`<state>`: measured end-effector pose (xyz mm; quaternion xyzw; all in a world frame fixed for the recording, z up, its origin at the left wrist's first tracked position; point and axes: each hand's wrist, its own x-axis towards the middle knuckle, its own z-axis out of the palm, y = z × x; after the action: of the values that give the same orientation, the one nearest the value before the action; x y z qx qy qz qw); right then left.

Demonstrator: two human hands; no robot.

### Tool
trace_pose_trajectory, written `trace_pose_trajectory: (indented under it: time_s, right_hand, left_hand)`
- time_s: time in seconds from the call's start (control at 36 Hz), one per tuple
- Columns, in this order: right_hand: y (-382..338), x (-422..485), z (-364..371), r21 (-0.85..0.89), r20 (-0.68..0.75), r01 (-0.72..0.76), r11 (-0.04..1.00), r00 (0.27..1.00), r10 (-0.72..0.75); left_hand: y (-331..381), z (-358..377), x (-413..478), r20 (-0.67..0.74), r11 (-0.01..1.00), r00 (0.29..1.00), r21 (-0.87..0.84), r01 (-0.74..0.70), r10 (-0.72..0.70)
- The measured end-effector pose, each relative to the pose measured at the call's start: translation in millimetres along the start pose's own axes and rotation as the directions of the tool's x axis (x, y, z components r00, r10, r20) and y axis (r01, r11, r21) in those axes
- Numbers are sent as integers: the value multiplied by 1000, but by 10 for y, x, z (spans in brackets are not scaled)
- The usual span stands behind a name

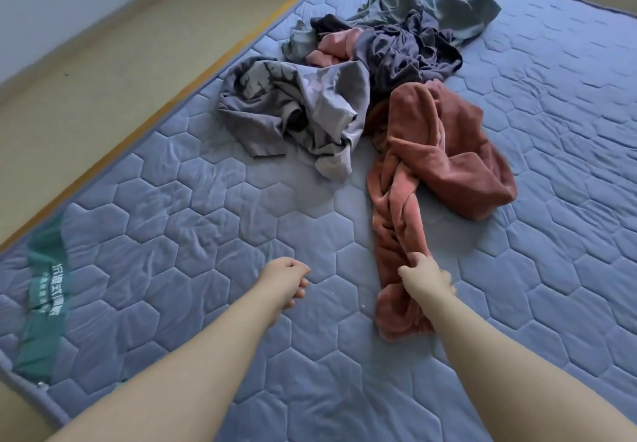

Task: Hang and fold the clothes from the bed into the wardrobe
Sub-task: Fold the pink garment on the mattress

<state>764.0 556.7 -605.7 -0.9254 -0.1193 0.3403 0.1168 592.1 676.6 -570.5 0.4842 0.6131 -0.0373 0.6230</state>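
Note:
A pile of clothes lies on the blue quilted mattress [193, 221]. A long rust-pink fleece garment [444, 152] stretches from the pile toward me. My right hand [425, 278] grips its near end, fingers curled into the fabric. My left hand [287, 281] hovers over bare mattress to the left of it, fingers loosely curled and holding nothing. Behind lie a grey patterned garment [300, 110], a dark grey garment [410, 52], a lighter pink piece [336, 46] and a grey-green garment [451, 3].
A green label strip with white lettering [46, 290] crosses the mattress's near left corner. Beyond the orange-piped left edge [165, 96] is beige floor [86, 62] and a pale wall. The wardrobe is out of view.

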Motion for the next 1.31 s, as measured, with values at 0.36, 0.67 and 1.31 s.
trace_pose_trajectory:
  time_s: [0.36,0.67,1.31]
  right_hand:
    - [-615,-979,-371,764,-107,226,604,968,-228]
    - [-720,-1988,-728,890,111,95,447,904,-414]
    - [-569,-2937,-1408,964,96,-13,266,949,-301]
  left_hand:
    - [534,-10,-514,34,987,993,-116,-110,114]
    - [813,-244,-1363,193,937,969,-338,-82,155]
    - [644,-912,-2981,480,925,791,-164,-343,379]
